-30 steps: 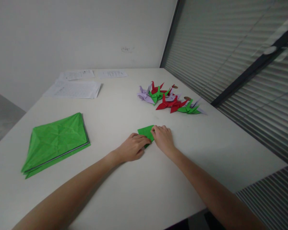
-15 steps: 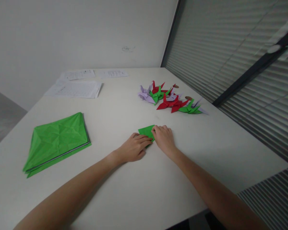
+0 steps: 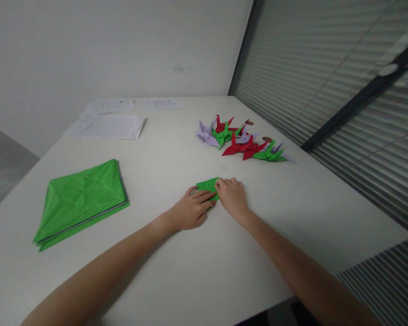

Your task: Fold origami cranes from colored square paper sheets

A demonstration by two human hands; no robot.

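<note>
A small folded piece of green origami paper [image 3: 207, 184] lies on the white table [image 3: 190, 271], between my two hands. My left hand [image 3: 192, 208] rests on its near left part with fingers stretched out and a little apart, pressing it down. At the paper's right edge, my right hand [image 3: 231, 194] has its fingers curled, with thumb and forefinger pinching that edge. Both hands partly cover the paper, so its full shape is hidden.
Several red, green and lilac paper cranes [image 3: 240, 140] sit in a cluster at the back right. A stack of creased green paper [image 3: 83, 192] lies on the left. Printed sheets [image 3: 109, 126] are at the back left. Window blinds [image 3: 326, 81] border the right side.
My left fingers have shifted very slightly over the green paper. My right hand keeps its pinch at the edge, and the rest looks the same.
</note>
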